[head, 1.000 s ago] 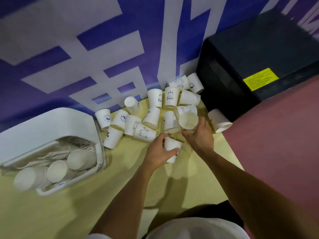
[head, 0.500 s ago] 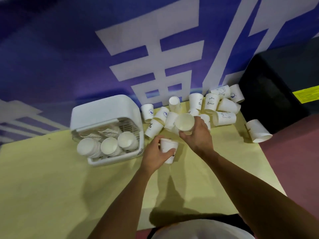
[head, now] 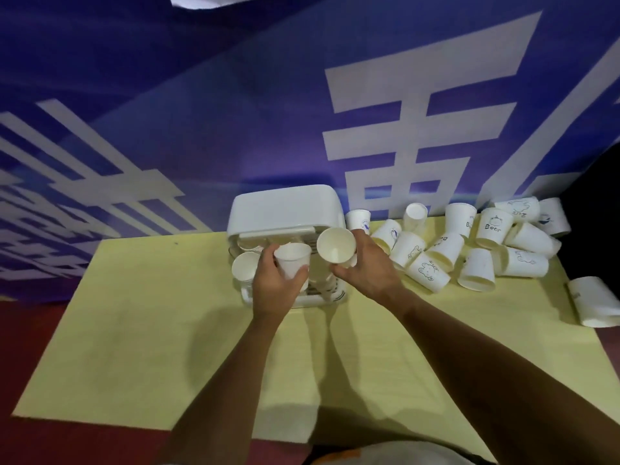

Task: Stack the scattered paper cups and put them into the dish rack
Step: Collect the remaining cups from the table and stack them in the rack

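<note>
Head view: left hand (head: 273,285) curled round the left cup (head: 292,260), thumb and fingers pinching its wall; right hand (head: 367,271) gripped the right cup (head: 335,246) by its side. Half a second before, both sat beside the pile of cups (head: 469,253); now they hung over the open front of the dish rack (head: 285,208), so nesting or drop-in looked next, and the two were not yet stacked. Left cup stood upright, mouth up, long axis near vertical. Right cup was tipped, mouth toward the camera, axis running away and down toward the rack. Stacked cups (head: 244,267) already lay inside, and many stayed loose on the table (head: 151,330).
</note>
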